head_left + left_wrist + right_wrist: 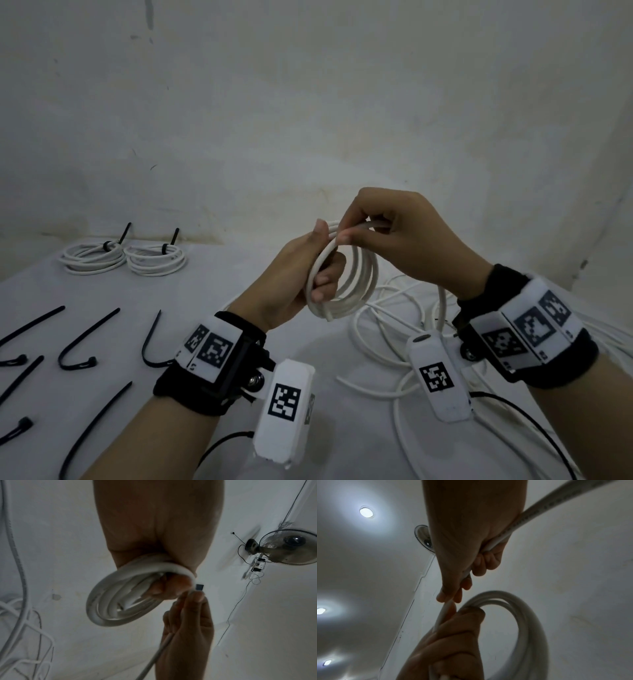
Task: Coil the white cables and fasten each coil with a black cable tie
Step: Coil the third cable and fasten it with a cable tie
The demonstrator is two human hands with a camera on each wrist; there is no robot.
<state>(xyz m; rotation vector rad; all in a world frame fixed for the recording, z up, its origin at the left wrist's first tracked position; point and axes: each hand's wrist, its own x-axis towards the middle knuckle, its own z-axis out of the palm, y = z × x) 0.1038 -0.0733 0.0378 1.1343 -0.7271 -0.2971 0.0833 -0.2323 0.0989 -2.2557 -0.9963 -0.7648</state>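
Bare, scuffed plaster walls are seen behind a pale grey table, matt and smooth. Above it, a half-wound coil of round, smooth-jacketed white cable is held in the air. The left hand is curled through the loops and grips them together; the right hand is closed round the running strand at the top of the coil, with thumb and finger pinching it. The remaining length drops to a loose tangle of white cable on the table on the right.

Two finished coils, each cinched with a black tie, lie at the far left. Loose black cable ties, thin, ribbed-looking and hooked, are laid out near the left edge.

Risks are judged as follows. The jacket appears springy, so loops could fan open if the left grip is eased. The trailing strand could snag in the tangle and drag neighbouring cables. A tie cannot be reached unless one hand is freed.
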